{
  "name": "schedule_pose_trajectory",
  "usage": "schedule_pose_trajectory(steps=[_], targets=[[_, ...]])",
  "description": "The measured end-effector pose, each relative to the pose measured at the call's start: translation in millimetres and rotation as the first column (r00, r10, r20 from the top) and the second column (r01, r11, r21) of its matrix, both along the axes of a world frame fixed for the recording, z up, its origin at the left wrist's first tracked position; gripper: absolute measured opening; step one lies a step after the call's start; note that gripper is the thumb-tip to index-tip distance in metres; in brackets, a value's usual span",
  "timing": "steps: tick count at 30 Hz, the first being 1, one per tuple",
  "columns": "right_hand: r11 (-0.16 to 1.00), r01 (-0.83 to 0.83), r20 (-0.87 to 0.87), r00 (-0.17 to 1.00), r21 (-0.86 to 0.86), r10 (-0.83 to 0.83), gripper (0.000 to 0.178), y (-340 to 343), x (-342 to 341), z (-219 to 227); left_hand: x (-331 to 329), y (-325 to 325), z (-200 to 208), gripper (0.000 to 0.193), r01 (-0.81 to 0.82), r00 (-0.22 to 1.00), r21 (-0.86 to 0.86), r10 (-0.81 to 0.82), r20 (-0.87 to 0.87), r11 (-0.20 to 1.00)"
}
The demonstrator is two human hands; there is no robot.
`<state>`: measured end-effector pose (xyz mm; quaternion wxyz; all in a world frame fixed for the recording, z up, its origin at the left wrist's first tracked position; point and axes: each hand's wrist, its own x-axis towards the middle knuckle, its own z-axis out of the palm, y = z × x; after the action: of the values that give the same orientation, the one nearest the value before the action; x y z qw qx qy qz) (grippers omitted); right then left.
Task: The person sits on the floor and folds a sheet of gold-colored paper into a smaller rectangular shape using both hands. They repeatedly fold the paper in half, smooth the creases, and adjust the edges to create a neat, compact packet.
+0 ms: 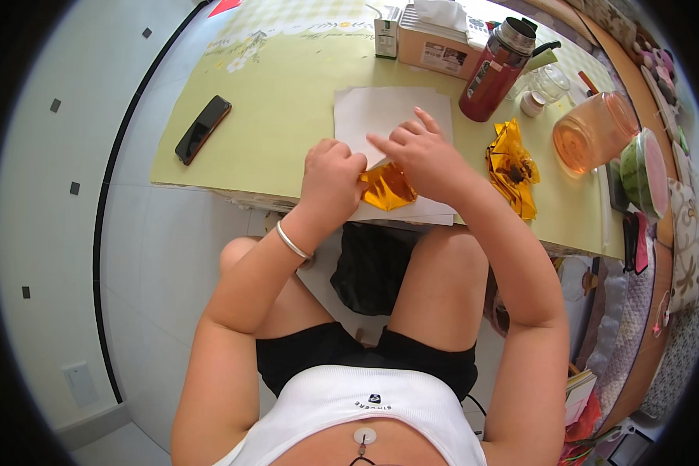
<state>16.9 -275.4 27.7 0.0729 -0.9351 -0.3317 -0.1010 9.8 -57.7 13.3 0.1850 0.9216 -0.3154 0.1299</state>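
Observation:
A piece of shiny gold foil paper (390,189) lies over the near part of some white paper sheets (369,109) at the table's front edge. My left hand (332,175) pinches the foil's left side, its fingers curled closed. Over the foil's right side is my right hand (427,159), with a finger or two stretched out and the others bent down toward the foil. Its thumb and the contact with the foil are hidden. To the right of the sheets rests a crumpled gold foil bundle (511,167) with a dark middle, apart from both hands.
On the yellow-green table (287,101), a black phone (203,130) lies at the left. Along the back and right stand a tissue box (435,46), a small carton (386,37), a dark red thermos (495,74), a pinkish jar (594,132) and a cut watermelon (643,175).

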Motion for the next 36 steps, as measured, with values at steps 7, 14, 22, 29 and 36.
schedule_pose_trajectory(steps=[7,14,22,29,36], targets=[[0.995,-0.057,0.233,0.972,0.085,0.036,0.01,-26.3,0.4,-18.4,-16.2,-12.1,-22.5,0.019,0.163,0.956,-0.133,-0.123,0.267,0.978],[0.944,0.085,-0.323,0.946,0.318,0.024,0.027,-46.7,30.3,-6.5,-5.5,-10.2,-3.5,0.033,0.037,0.999,-0.155,-0.039,-0.016,0.987],[0.841,0.376,-0.763,0.643,0.388,0.064,0.027,-72.1,36.2,-7.8,15.2,0.5,6.5,0.032,-0.025,0.931,-0.152,-0.032,-0.364,0.988],[0.917,0.182,-0.442,0.897,0.355,-0.007,0.03,-70.8,10.1,-10.8,19.7,5.6,6.3,0.034,0.017,0.928,-0.158,-0.074,-0.364,0.987],[0.976,-0.079,0.119,0.991,0.205,0.056,0.021,-39.0,-24.4,-29.1,6.6,-3.8,-4.4,0.03,0.296,0.955,0.016,-0.296,0.017,0.955]])
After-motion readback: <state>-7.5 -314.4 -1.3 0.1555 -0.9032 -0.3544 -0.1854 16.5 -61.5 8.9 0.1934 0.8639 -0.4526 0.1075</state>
